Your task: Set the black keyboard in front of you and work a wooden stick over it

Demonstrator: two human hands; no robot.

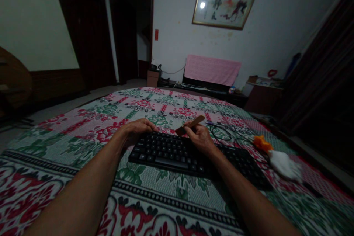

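A black keyboard [177, 153] lies on a flowered bedspread [83, 143]. My left hand [136, 128] rests curled on the keyboard's far left corner, fingers closed over its edge. My right hand [199, 137] hovers above the keyboard's middle, closed around a small brown brush [190, 125] that points up and to the right. The keyboard's right end shows past my right forearm.
A black cable [225, 132] coils on the bedspread right of the keyboard. An orange and white cloth bundle [278, 158] lies at the far right. Beyond the bed stand a low cabinet with a pink cloth [211, 69], a framed picture [223, 7] and a dark doorway [125, 33].
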